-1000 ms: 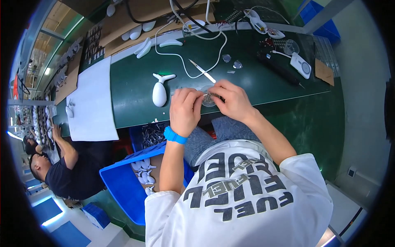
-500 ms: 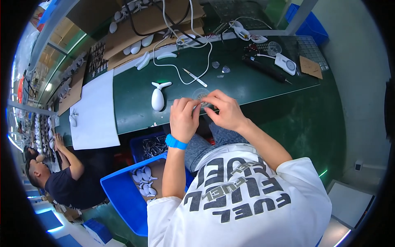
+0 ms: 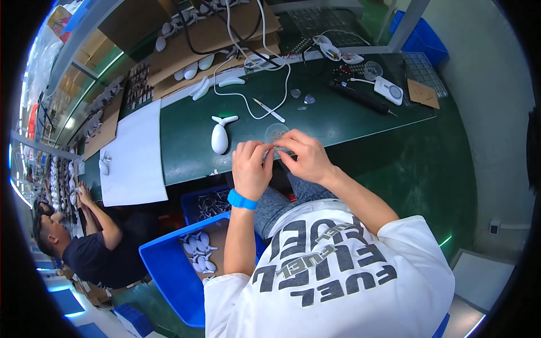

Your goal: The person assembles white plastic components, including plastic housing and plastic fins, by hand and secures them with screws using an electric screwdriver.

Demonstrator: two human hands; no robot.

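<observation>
My left hand and my right hand meet fingertip to fingertip at the table's front edge. Each has thumb and fingers drawn into a pinch; whatever lies between them is too small to make out. Just beyond the fingertips, partly covered by them, is a round clear dish with tiny pieces inside. A white egg-shaped device with a forked, tail-like top lies to the left of the dish. Farther back, white-handled tweezers rest beside a loop of white cable.
A black pen-shaped power screwdriver and a white device lie at the right. White sheeting covers the left side. Below stands a blue bin of white parts. A co-worker sits at far left.
My right fingertips have drawn in closer to the left ones, slightly nearer to me relative to the dish. The whole view has shifted a little. The device and tweezers have stayed put.
</observation>
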